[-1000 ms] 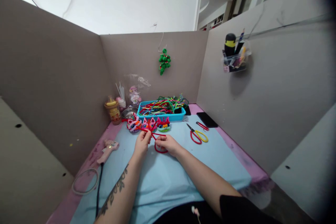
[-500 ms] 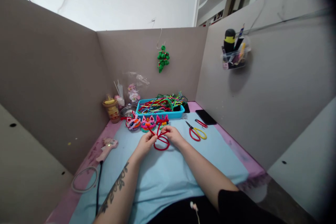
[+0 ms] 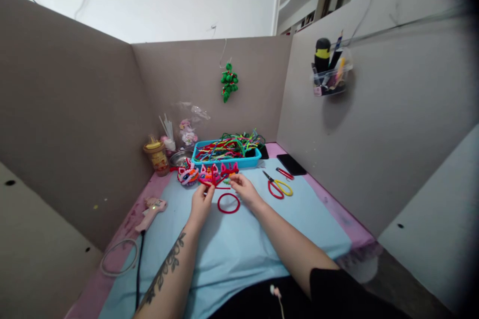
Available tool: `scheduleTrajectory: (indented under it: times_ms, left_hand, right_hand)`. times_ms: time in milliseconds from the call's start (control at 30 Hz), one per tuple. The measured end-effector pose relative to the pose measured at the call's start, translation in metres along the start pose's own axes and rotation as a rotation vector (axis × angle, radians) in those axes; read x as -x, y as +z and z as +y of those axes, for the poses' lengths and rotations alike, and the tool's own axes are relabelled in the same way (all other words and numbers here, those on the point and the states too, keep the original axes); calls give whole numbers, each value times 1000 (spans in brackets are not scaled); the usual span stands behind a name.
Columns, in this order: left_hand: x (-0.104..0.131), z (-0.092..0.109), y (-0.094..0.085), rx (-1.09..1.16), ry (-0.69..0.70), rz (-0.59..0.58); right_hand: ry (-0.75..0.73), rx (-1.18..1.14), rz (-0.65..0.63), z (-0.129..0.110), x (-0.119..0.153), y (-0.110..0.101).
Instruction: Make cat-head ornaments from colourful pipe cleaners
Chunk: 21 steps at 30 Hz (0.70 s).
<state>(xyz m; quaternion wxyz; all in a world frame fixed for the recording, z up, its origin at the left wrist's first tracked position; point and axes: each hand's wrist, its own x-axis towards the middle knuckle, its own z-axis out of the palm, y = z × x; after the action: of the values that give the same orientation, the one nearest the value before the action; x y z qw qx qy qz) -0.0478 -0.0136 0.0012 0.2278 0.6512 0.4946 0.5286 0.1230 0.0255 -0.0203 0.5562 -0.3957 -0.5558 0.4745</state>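
Note:
Pinched in my left hand (image 3: 202, 201) are several red fuzzy strips (image 3: 214, 180) that fan out from the fingertips. My right hand (image 3: 242, 187) is just right of them, its thumb and fingers closed near the end of one strip; whether it grips that strip is too small to tell. A red ring (image 3: 228, 203) of the same fuzzy material lies on the blue cloth (image 3: 239, 244) below and between my hands. Behind my hands stand colourful fuzzy animal-like pieces (image 3: 187, 174) in a row.
A blue tray (image 3: 243, 162) of coloured strips is at the back. To the right lie scissors (image 3: 277, 187), a small red tool (image 3: 285, 174) and a black phone (image 3: 291, 164). On the left are a pink glue gun (image 3: 150, 215) and a cup (image 3: 158, 158).
My left hand has moved slightly left with the red strips, and the gap between my hands has widened. The red ring now shows apart from the strips. The view has shifted a little.

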Motion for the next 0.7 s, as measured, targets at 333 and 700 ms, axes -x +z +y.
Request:
scheduleTrajectory:
  times_ms: [333, 700]
  left_hand:
    - [5, -5, 6, -175, 269, -59]
    - [5, 1, 4, -242, 396, -42]
  right_hand:
    - [-121, -20, -151, -9, 13, 19]
    - [24, -190, -117, -13, 17, 21]
